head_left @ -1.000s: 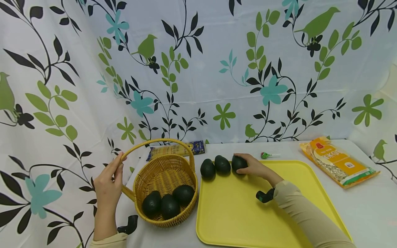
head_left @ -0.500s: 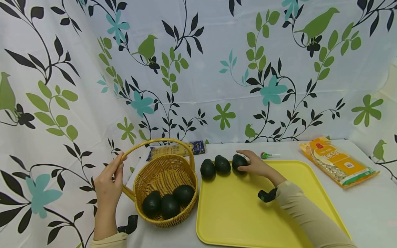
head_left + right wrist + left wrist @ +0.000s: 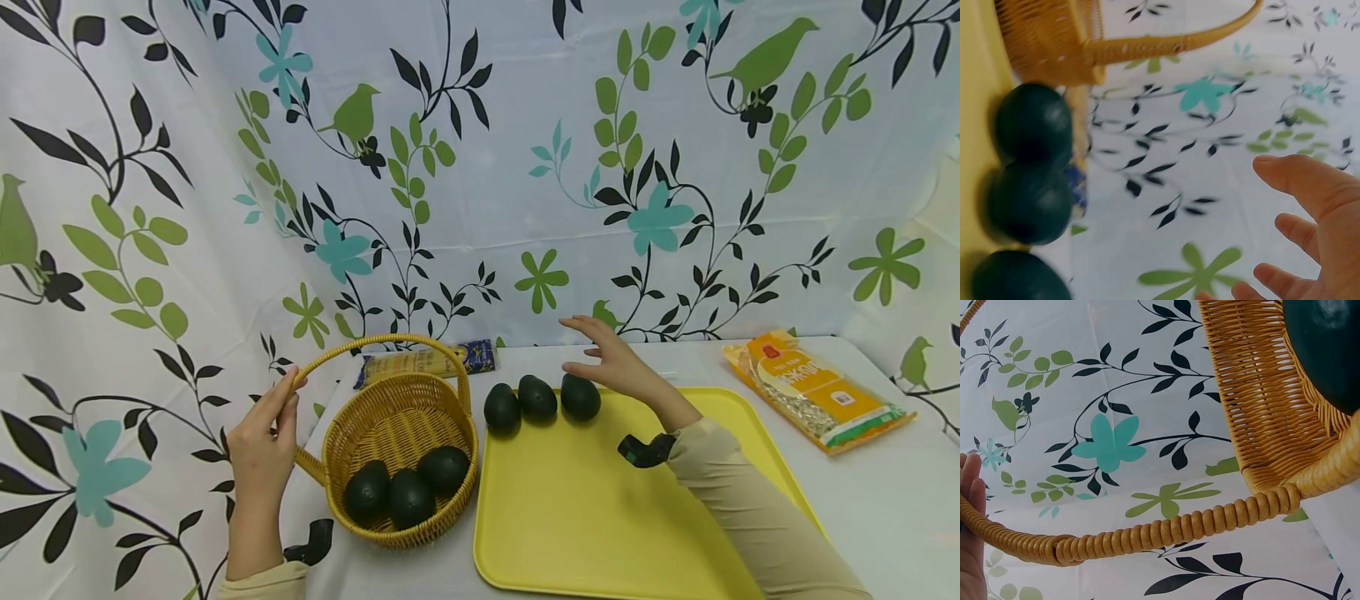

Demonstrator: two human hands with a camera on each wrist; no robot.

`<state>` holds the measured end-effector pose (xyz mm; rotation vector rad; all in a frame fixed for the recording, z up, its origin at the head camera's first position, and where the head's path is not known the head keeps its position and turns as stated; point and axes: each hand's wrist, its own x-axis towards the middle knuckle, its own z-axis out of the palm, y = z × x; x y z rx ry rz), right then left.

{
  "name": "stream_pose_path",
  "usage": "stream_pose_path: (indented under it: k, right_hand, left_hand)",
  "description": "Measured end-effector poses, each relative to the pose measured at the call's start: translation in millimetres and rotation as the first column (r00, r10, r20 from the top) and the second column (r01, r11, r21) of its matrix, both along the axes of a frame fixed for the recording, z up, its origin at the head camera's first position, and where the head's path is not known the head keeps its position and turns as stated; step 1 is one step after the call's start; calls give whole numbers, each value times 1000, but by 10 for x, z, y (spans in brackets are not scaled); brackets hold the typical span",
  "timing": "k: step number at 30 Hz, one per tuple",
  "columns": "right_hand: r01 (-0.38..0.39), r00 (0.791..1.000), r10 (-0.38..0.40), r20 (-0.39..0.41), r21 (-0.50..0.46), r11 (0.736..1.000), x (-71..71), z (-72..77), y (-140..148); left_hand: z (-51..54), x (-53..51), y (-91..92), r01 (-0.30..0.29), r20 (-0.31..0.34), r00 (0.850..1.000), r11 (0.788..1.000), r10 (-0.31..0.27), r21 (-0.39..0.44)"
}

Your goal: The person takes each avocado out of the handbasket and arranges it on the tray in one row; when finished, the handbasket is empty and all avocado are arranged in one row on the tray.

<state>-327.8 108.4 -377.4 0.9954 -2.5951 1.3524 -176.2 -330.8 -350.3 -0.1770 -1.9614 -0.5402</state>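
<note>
My left hand [image 3: 262, 454] holds the arched handle [image 3: 1166, 534] of a yellow wicker basket [image 3: 352, 408] at its left side. Inside the basket lie three dark green avocados [image 3: 411, 500]. Three more sit in a row at the far left corner of a yellow tray [image 3: 570, 517]: a left avocado [image 3: 502, 409], a middle avocado [image 3: 537, 400] and a right avocado [image 3: 581, 397]. Just above and right of that last one hovers my right hand [image 3: 618, 362], fingers spread and nothing in it. Its fingers [image 3: 1291, 175] also show apart from the avocados in the right wrist view.
Behind the basket lies a yellow and blue packet [image 3: 427, 362]. An orange bag [image 3: 821, 392] of flakes or grains rests on the white table [image 3: 892, 492] right of the tray. A patterned curtain [image 3: 480, 208] hangs behind the table.
The right hand has let go of the right avocado and lifted up off it, its fingers spreading. That avocado stays on the tray beside the other two. The left hand and basket have not moved.
</note>
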Motion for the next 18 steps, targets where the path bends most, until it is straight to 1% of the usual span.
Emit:
stream_pose_path:
  k: [3, 7, 12, 16, 18]
  right_hand:
    - [-27, 999, 26, -45, -23, 999, 92, 153, -96]
    - [-78, 993, 73, -92, -51, 996, 220, 320, -229]
    - [-129, 983, 117, -139, -80, 988, 364, 489, -370]
    - [-161, 973, 142, -181, -98, 982, 434, 602, -468]
    - [-177, 967, 153, -202, -107, 978, 463, 656, -521]
  left_hand:
    - [-3, -4, -6, 5, -1, 1000, 1000, -5, -1]
    - [0, -1, -3, 11, -4, 1000, 1000, -11, 1]
    - [-3, 6, 1, 14, -8, 1000, 1000, -14, 3]
    - [5, 15, 3, 16, -5, 1000, 1000, -16, 5]
    - [11, 22, 1, 11, 11, 1000, 1000, -11, 5]
